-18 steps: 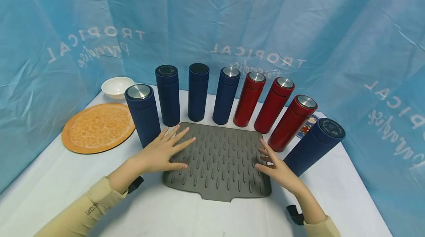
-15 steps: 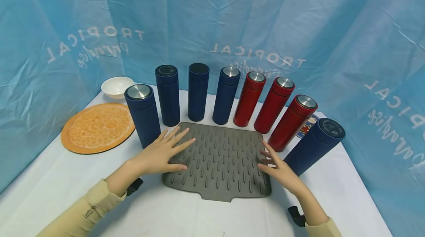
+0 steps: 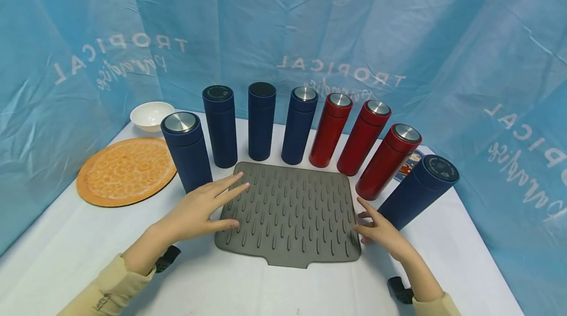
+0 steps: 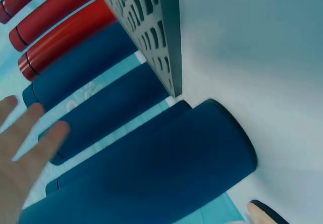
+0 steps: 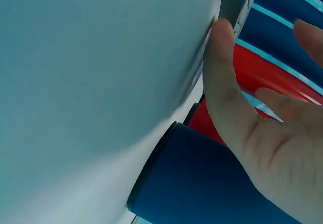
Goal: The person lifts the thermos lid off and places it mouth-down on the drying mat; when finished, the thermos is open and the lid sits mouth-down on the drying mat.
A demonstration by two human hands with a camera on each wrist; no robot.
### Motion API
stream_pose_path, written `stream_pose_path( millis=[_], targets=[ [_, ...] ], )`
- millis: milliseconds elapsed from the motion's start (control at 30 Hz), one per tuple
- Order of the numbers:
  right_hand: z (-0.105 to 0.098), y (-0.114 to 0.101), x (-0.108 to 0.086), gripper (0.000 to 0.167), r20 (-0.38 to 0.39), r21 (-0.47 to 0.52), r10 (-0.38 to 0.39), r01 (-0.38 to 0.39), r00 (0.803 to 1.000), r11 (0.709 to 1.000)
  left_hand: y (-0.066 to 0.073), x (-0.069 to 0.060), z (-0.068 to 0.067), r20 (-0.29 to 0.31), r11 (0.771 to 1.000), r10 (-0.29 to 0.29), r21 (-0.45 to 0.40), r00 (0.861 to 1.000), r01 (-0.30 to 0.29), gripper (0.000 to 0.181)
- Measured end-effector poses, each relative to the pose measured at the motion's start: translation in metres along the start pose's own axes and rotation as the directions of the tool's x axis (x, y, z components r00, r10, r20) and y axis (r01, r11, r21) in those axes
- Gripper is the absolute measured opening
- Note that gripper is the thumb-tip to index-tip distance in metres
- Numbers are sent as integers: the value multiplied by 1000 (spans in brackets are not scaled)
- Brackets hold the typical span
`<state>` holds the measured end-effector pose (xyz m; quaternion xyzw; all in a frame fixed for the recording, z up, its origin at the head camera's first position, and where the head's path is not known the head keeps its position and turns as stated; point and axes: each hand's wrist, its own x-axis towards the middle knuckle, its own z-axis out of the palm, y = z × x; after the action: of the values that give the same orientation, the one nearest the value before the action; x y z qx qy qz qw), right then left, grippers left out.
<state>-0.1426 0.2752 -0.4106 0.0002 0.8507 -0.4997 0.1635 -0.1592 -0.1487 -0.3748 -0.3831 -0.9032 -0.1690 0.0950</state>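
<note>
A dark grey ridged mat (image 3: 288, 212) lies flat on the white table, between my two hands. Over its left edge is my left hand (image 3: 201, 210), fingers extended and spread, gripping nothing. Close behind that hand stands a blue thermos flask (image 3: 188, 158) with a steel-topped lid. My right hand (image 3: 383, 232) is at the mat's right edge, fingers loosely bent; whether they touch the mat I cannot tell. Beside it stands another blue thermos flask (image 3: 414, 198) with a dark lid. In the right wrist view, the thumb (image 5: 222, 67) reaches toward the mat's edge (image 5: 234, 4).
Behind the mat, more blue flasks (image 3: 261, 124) and red flasks (image 3: 328, 134) stand in an arc. A round orange-patterned board (image 3: 126, 173) and a white bowl (image 3: 150, 116) are at the left. A printed card (image 3: 408, 163) shows partly behind the right flasks. Blue curtains surround the table.
Both hands have drawn outward from the mat's middle, the left one leftward and the right one rightward and slightly down. The head view has shifted slightly; the flasks and mat have stayed in place.
</note>
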Motion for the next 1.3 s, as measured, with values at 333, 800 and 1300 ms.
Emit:
stream_pose_path(
  millis=[333,800,1300],
  targets=[
    [-3,6,7,83,49,6,37,-37,998,999,-21,4,-13,-538,980,182,165,823,-109,58],
    [-6,10,11,78,150,31,-14,9,989,999,-53,0,-19,-556,869,-447,-456,701,192,107],
    [-7,14,12,78,151,62,-1,-9,989,998,-73,9,-10,-181,539,-675,-783,715,310,103]
  ],
)
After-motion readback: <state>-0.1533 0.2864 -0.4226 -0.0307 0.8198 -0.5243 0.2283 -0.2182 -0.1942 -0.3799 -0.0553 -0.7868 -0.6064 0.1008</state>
